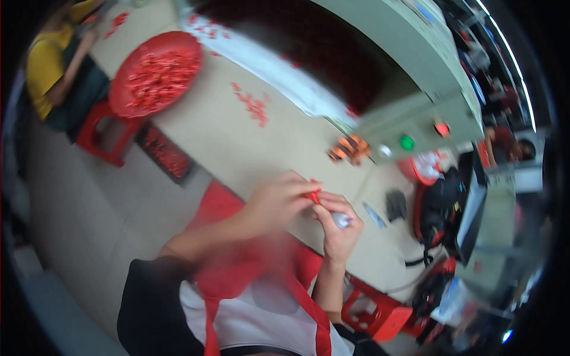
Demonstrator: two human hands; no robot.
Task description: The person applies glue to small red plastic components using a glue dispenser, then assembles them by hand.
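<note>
Small red piece [313, 196] sits between my two hands, above the near edge of the tabletop [285, 145]; blurred, exact shape not readable. Left hand [274, 199] smeared by motion, fingertips pinched together on the piece, far fingers hard to separate. Right hand [338, 230]: thumb and fingers closed in, tips at the same piece, also gripping a white tube [341, 220], mostly hidden in my palm, only one end showing. Loose red bits [254, 105] lie ahead, fuzzy. Red basin [192, 48] at far left holds a heap, single pieces indistinct. Co-worker [47, 68] beside it, cut off by the lens edge. Machine opening [309, 44] too dark to read inside.
</note>
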